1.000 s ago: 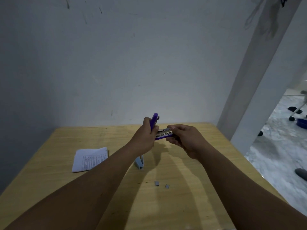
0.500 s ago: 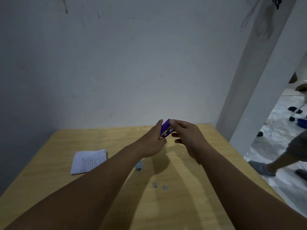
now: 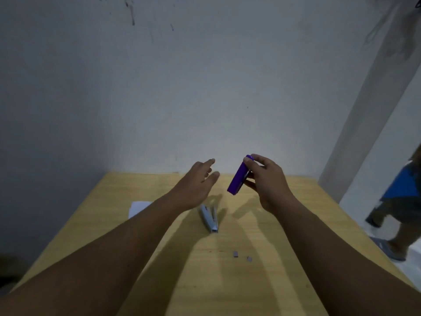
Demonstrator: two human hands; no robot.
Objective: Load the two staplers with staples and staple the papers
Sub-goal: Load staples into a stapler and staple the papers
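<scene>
My right hand (image 3: 267, 181) grips a closed purple stapler (image 3: 239, 176) above the far middle of the wooden table (image 3: 250, 281), its long body tilted steeply. My left hand (image 3: 196, 183) hovers to the left of it, fingers stretched out and holding nothing. Below my left hand a light blue stapler (image 3: 209, 217) lies on the table, hinged open. Two small grey staple strips (image 3: 242, 256) lie nearer to me. The white papers (image 3: 139, 207) sit at the left, mostly hidden behind my left forearm.
A grey wall stands directly behind the table. A white pillar (image 3: 364, 115) rises at the right. Past the table's right edge, a person (image 3: 401, 208) in a blue top walks across the pale floor.
The purple stapler was open between both hands, then got closed. My left hand has let go and moved left; my right hand alone holds it now. A person has walked in on the right.
</scene>
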